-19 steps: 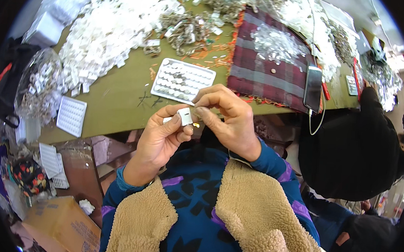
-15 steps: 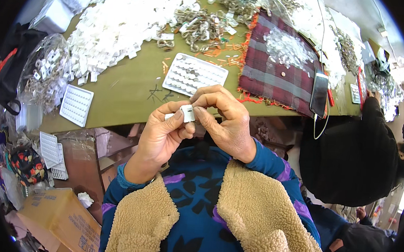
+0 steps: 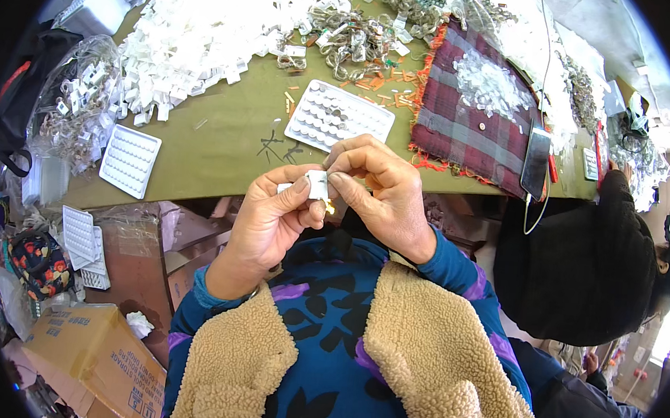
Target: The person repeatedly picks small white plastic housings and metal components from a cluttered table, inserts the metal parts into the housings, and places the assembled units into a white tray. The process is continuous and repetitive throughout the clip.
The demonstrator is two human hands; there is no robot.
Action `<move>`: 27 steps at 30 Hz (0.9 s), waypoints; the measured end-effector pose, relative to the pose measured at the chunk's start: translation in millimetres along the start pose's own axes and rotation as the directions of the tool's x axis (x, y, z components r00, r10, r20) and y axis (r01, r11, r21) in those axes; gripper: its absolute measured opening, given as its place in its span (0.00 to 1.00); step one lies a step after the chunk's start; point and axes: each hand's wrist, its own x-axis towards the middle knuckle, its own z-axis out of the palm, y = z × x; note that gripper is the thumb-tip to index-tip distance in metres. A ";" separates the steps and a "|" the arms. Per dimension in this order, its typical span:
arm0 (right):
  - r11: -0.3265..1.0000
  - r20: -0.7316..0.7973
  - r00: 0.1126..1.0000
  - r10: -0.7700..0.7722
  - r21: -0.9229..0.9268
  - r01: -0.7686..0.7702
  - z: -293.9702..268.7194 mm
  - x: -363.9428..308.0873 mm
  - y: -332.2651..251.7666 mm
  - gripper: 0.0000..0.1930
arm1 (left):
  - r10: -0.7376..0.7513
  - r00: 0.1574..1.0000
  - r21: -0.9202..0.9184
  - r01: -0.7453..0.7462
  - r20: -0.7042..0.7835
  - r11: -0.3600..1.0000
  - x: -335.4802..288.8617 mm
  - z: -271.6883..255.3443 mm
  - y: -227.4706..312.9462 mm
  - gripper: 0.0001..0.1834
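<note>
Pinching a small white plastic piece (image 3: 317, 184) between both hands, you hold it just above your chest, near the front edge of the green table (image 3: 223, 143). Your left hand (image 3: 272, 220) grips it with thumb and forefinger pressed together on its left side; your right hand (image 3: 379, 193) curls over it from 2 o'clock, fingertips closed on its top and right edge. A small yellowish bit (image 3: 329, 207) shows just below the piece, at its 5 o'clock; what it is cannot be told.

Noted around the piece:
- White tray with round cells (image 3: 340, 116), at 12 o'clock from your hands, lying flat on the table, partly filled with small dark-and-silver parts.
- Second white cell tray (image 3: 129, 160), at 9 o'clock, near the table's front edge.
- Heap of loose white pieces (image 3: 208, 29), at 11 o'clock, spread over the far left of the table.
- Tangle of metal parts (image 3: 347, 31), at 12 o'clock, beyond the round-cell tray.
- Plaid cloth (image 3: 472, 133), at 2 o'clock, with a clump of clear bits (image 3: 487, 84) on it and a dark phone (image 3: 535, 162) at its right edge.
- Person in dark clothing (image 3: 580, 265), at 3 o'clock, seated beside you.
- Cardboard box (image 3: 92, 355), at 7 o'clock, on the floor.
- More white trays (image 3: 84, 246), at 8 o'clock, below table level.
</note>
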 end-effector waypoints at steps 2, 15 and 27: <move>0.997 0.013 0.999 -0.045 -0.062 0.046 -3.3 -0.5 1.8 0.03 | -0.012 1.000 0.004 0.012 -0.012 1.000 0.6 -0.1 -1.2 0.14; 0.995 -0.022 0.998 -0.062 -0.080 0.060 -9.2 -0.9 1.7 0.05 | 0.044 0.994 0.197 -0.024 -0.099 0.980 5.5 14.1 -1.9 0.11; 0.836 0.145 0.984 -0.106 -0.523 0.167 -22.6 96.6 7.8 0.03 | 0.033 0.998 -0.027 -0.035 -0.053 0.999 0.5 -7.0 23.9 0.13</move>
